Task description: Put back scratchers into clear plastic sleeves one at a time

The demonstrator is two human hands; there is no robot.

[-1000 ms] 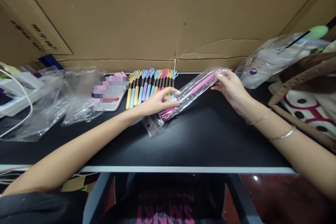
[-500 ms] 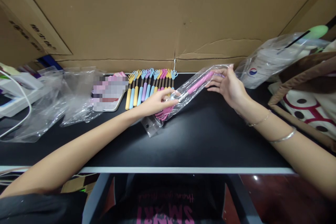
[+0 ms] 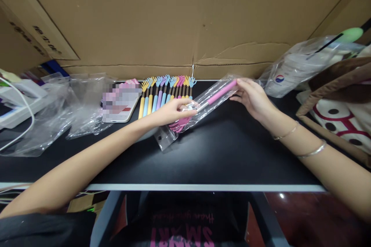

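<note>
A pink back scratcher (image 3: 222, 92) lies slanted inside a clear plastic bag (image 3: 203, 96), held just above the black table. My left hand (image 3: 176, 111) is closed around the bag near the scratcher's pink claw end, which pokes out below my fingers. My right hand (image 3: 253, 96) pinches the handle's far end through the film at the upper right. Behind my left hand, a row of small back scratchers (image 3: 159, 96) with yellow, blue, purple and pink handles rests on the table. Their lower right handles are partly hidden by the hand.
Left of the row lies a phone (image 3: 121, 104), its screen blurred out. Several clear bags (image 3: 84, 104) and a white device with a cable (image 3: 20, 100) are farther left. On the right stand a bagged cup (image 3: 285, 73) and a brown-strapped bag (image 3: 336, 92). Cardboard (image 3: 174, 19) rises behind.
My right hand has moved from the bag's end to pinch the handle's end, its fingers drawing closed. The bag's upper end no longer stretches up past the hand. The left hand stays nearly still.
</note>
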